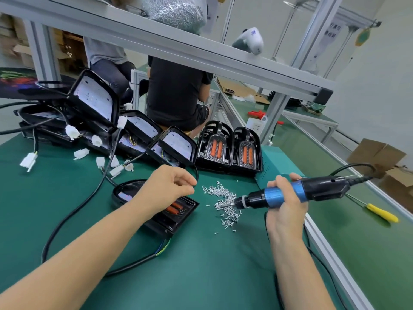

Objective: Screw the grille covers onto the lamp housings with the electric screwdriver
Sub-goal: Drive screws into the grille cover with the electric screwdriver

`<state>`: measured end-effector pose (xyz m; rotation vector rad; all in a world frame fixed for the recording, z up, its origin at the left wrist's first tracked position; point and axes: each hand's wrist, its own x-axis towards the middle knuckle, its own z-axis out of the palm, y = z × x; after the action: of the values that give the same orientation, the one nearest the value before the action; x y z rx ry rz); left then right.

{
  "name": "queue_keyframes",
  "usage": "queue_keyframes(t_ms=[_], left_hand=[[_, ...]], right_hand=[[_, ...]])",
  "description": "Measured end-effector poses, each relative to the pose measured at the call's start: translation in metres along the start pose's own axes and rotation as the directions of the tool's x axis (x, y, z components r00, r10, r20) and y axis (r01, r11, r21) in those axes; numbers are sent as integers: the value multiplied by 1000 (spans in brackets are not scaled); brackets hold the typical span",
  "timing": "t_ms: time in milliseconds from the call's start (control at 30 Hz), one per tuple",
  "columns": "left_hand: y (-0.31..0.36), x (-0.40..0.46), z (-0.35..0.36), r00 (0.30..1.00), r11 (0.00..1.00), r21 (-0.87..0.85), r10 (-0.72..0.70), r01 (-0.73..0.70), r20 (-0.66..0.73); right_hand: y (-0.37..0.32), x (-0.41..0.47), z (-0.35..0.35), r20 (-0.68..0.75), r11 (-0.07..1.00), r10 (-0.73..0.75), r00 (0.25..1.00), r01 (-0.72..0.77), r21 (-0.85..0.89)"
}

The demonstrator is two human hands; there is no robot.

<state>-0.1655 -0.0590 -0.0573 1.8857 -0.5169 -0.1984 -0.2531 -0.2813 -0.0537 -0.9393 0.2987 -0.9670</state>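
A black lamp housing [172, 218] with orange strips and a grille cover lies flat on the green mat in front of me. My left hand [165, 186] hovers over it, fingers loosely curled, with fingertips at a black cable [196, 175]; I cannot tell whether it pinches it. My right hand [283, 211] grips the blue and black electric screwdriver [290, 193], held sideways. Its bit touches a loose pile of small silver screws [223, 202] to the right of the housing.
Two stacks of grille covers [230, 151] stand upright behind the screws. Several open lamp housings [96, 104] with cables and white connectors lean at the left. A teal box [270, 166], a yellow-handled tool [382, 212] and cardboard boxes sit right. Two people sit beyond the bench frame.
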Motion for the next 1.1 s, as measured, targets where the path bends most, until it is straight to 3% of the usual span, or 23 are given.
queue_keyframes(t_ms=[200,367,700,933,1100], left_hand=[[14,7,25,986,987,158,-25,-1,165],[30,24,53,935,952,299,-158,60,317],[32,38,62,953,897,430,-215,106,215],[31,34,69,927,965,244,-174,93,332],[29,37,74,941,944,306,-212,127,263]], right_hand=[[-10,0,4,29,998,1,1000,-3,63],[-14,0,9,61,991,-16,998,8,134],[-25,7,-1,24,988,-37,999,33,152],[-20,5,-1,27,985,-35,999,30,169],[-19,4,1,45,986,-38,998,30,166]])
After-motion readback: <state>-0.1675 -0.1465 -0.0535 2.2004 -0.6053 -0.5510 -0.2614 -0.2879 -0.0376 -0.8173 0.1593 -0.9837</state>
